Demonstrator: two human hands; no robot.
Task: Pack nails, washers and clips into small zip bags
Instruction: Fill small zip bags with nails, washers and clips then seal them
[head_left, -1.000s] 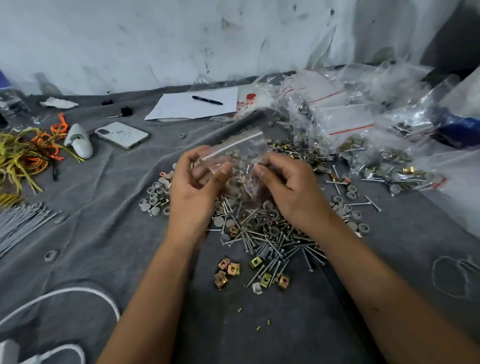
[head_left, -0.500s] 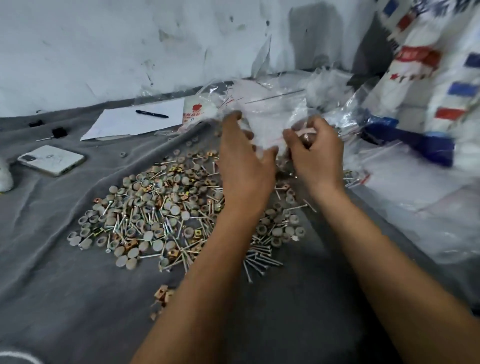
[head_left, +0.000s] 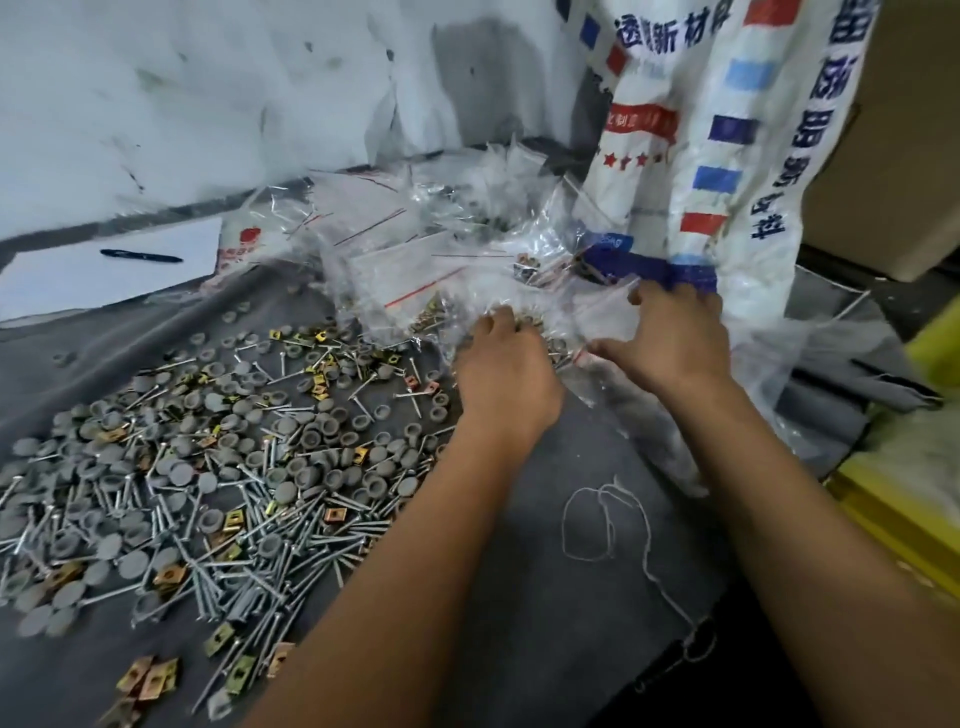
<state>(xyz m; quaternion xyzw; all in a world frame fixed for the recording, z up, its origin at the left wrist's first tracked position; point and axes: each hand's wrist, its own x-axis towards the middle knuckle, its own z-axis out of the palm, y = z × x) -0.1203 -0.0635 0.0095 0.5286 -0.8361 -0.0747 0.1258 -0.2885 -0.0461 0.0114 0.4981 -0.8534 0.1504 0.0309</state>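
My left hand (head_left: 506, 371) grips a small clear zip bag (head_left: 563, 330) with grey washers and clips inside, at the edge of a heap of zip bags (head_left: 395, 260). My right hand (head_left: 672, 338) holds the bag's other end, thumb pointing left; its fingertips are hidden in the plastic. Loose on the grey cloth (head_left: 545, 649) to the left lie silver nails (head_left: 291, 540), grey round washers (head_left: 291, 431) and brass square clips (head_left: 150, 680), all mixed together.
A tall white woven sack (head_left: 727, 156) with red and blue print stands behind my right hand. A sheet of paper (head_left: 78, 270) with a pen (head_left: 140, 255) lies at the far left by the wall. A yellow object (head_left: 909, 519) is at the right edge. White thread (head_left: 602, 519) lies on the cloth.
My view has swung right. Both hands carried the small bag from above the loose parts over to the heap of bags and lowered it there.
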